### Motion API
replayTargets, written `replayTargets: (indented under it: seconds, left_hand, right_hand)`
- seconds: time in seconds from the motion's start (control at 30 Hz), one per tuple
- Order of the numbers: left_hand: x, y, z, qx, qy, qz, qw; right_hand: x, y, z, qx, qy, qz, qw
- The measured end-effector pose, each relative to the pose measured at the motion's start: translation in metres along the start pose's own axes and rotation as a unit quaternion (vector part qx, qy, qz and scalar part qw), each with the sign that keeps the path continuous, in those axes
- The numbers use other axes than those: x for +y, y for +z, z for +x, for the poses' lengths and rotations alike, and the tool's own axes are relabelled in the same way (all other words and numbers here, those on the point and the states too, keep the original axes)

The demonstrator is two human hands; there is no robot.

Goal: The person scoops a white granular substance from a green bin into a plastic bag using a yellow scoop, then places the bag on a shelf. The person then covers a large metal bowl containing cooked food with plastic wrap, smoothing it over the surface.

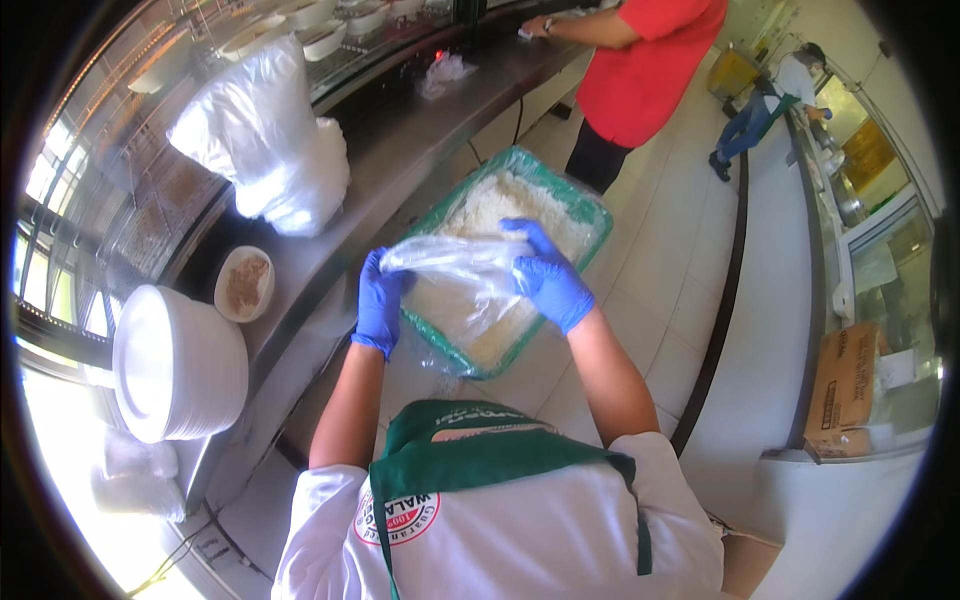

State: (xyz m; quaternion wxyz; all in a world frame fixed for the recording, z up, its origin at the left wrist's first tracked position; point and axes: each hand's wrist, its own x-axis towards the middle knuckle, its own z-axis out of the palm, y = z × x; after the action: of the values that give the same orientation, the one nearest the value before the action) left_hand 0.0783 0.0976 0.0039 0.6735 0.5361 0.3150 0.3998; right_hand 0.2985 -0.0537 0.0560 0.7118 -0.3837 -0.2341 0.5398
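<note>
Both my hands wear blue gloves and grip a clear plastic bag (pixel 460 254), stretched between them. At its left end my left hand (pixel 378 303) is closed on the plastic. My right hand (pixel 550 277) pinches the other end, its fingers bent round the film. Right below the bag is a green tub (pixel 592 236) lined with clear plastic. White, crumbly or powdery food (pixel 530 207) fills the tub; what kind, I cannot tell. The bag hides part of it.
On the dark counter (pixel 400 140) at left stand bundled plastic bags (pixel 270 150), a white bowl (pixel 245 284) of brown powder and stacked white foam plates (pixel 180 365). A person in red (pixel 640 80) works at the counter; another person (pixel 770 105) stands far right. A cardboard box (pixel 842 385) sits at right.
</note>
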Motion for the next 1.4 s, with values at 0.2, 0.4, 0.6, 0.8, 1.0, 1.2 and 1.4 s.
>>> replayTargets:
  seconds: [0.2, 0.4, 0.6, 0.8, 1.0, 1.2, 1.4]
  left_hand:
    - [0.022, 0.018, -0.022, 0.004, -0.126, -0.240, 0.963]
    - [-0.001, -0.002, -0.040, -0.238, -0.085, 0.210, 0.944]
    - [-0.057, -0.027, -0.033, -0.097, -0.012, 0.579, 0.810]
    - [-0.055, -0.064, 0.010, -0.170, -0.067, 0.494, 0.850]
    - [-0.031, -0.067, 0.026, -0.186, -0.151, 0.473, 0.848]
    - [-0.020, -0.083, 0.023, -0.210, -0.109, 0.416, 0.878]
    - [0.005, -0.089, 0.034, -0.194, -0.277, 0.396, 0.854]
  right_hand:
    - [0.018, -0.038, 0.011, -0.014, 0.037, -0.413, 0.910]
    - [0.114, -0.086, 0.030, 0.056, 0.065, -0.702, 0.707]
    - [0.127, -0.096, 0.020, -0.034, 0.100, -0.493, 0.863]
    - [0.127, -0.150, 0.077, 0.300, 0.072, -0.719, 0.623]
    - [0.138, -0.200, 0.103, 0.122, 0.096, -0.777, 0.610]
    - [0.107, -0.212, 0.158, 0.126, -0.093, -0.851, 0.501]
    - [0.173, -0.192, 0.153, -0.151, 0.037, -0.971, 0.180]
